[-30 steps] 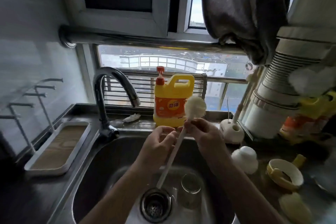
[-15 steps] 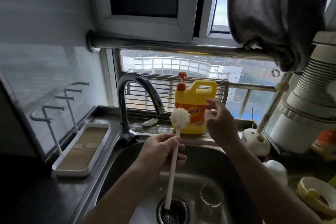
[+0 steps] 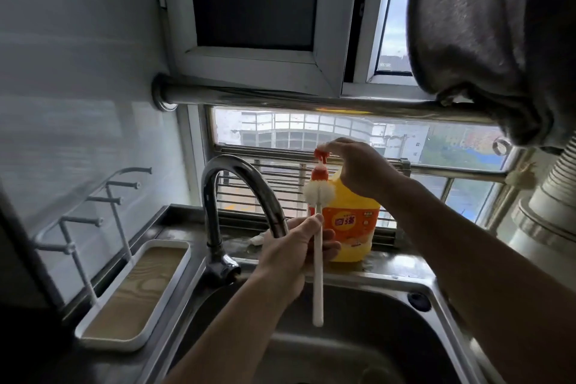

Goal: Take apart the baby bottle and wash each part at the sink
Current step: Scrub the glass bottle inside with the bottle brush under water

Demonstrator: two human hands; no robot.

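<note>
My left hand (image 3: 293, 248) grips the white handle of a bottle brush (image 3: 318, 259) and holds it upright over the steel sink (image 3: 389, 321). The brush's fluffy white head sits right under the spout of the red pump (image 3: 321, 162). That pump tops a yellow detergent jug (image 3: 355, 227) on the ledge behind the sink. My right hand (image 3: 358, 168) rests on the pump top with its fingers over the head. No baby bottle parts show in this view.
The curved chrome tap (image 3: 237, 196) stands just left of my left hand. A white tray with a wooden base (image 3: 137, 293) and a peg rack (image 3: 93, 212) sit at the left. A grey cloth (image 3: 492, 40) hangs from the steel rail (image 3: 311, 100) above.
My right hand has gone from beside the jug up onto the pump top. My left hand raised the brush head under the spout. The view tilted up, hiding the sink bottom.
</note>
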